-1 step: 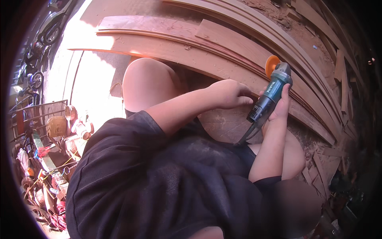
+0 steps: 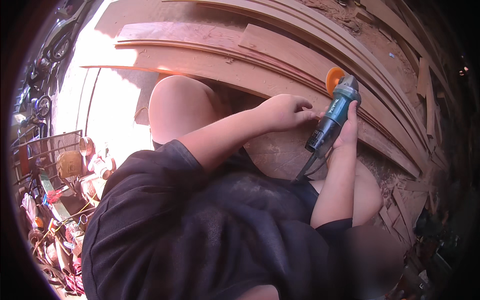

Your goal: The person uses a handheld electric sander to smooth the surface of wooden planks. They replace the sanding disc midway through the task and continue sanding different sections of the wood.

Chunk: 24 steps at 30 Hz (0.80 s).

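My right hand [image 2: 347, 131] is wrapped round the teal and black body of an angle grinder [image 2: 336, 111], which tilts with its grey head up and away from me. A round orange disc [image 2: 334, 80] sits on the head, and a black cord runs from the lower end toward my lap. Just left of the tool is my left hand [image 2: 286, 113], its fingers loosely curled and the thumb apart from them, with nothing visible in it. Its fingertips come close to the grinder body; whether they touch it I cannot tell.
Long wooden boards [image 2: 215, 62] lie stacked beyond my knees, with more planks [image 2: 280, 17] behind. Offcuts [image 2: 400, 212] lie on the right. Cluttered tools and containers [image 2: 60, 200] fill the left side. Parked motorbikes [image 2: 45, 105] stand at the far left.
The whole view has shifted slightly. My left hand's thumb has moved away from its curled fingers, and the grinder appears a little farther left in the picture.
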Tool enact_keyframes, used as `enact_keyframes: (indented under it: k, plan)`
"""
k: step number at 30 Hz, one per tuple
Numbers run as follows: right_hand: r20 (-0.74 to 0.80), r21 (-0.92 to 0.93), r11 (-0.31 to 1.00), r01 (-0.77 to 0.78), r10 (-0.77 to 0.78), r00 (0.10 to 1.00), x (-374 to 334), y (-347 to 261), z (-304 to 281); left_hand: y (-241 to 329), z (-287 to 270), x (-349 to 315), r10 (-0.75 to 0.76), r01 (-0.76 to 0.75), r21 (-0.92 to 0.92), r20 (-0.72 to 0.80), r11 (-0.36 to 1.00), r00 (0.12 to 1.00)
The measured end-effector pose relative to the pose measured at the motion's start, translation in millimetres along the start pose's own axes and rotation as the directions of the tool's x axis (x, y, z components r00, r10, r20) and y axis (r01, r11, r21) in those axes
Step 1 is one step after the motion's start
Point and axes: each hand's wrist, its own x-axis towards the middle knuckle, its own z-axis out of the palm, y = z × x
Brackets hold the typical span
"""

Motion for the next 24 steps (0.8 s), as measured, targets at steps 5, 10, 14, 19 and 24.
enact_keyframes:
  k: [5,10,14,19,24]
  plan:
    - [-0.04,-0.014,1.0,-0.004,0.004,0.999,51,6,18,5,3,84,-0.283,0.279,-0.236,0.017,0.931,0.959]
    - [-0.049,-0.04,0.998,0.042,-0.044,0.998,91,17,17,-6,19,135,-0.401,0.391,-0.55,0.109,0.738,0.91]
    - [-0.009,-0.122,0.992,-0.022,0.021,1.0,95,21,40,-16,0,121,-0.4,0.373,-0.572,0.086,0.73,0.913]
    - [0.044,-0.24,0.971,-0.002,0.013,0.999,103,37,101,-46,-36,98,-0.438,0.31,-0.602,-0.073,0.736,0.896]
    - [0.186,-0.352,0.936,0.018,0.051,0.981,127,56,158,-57,-79,62,-0.497,0.229,-0.67,-0.239,0.706,0.834]
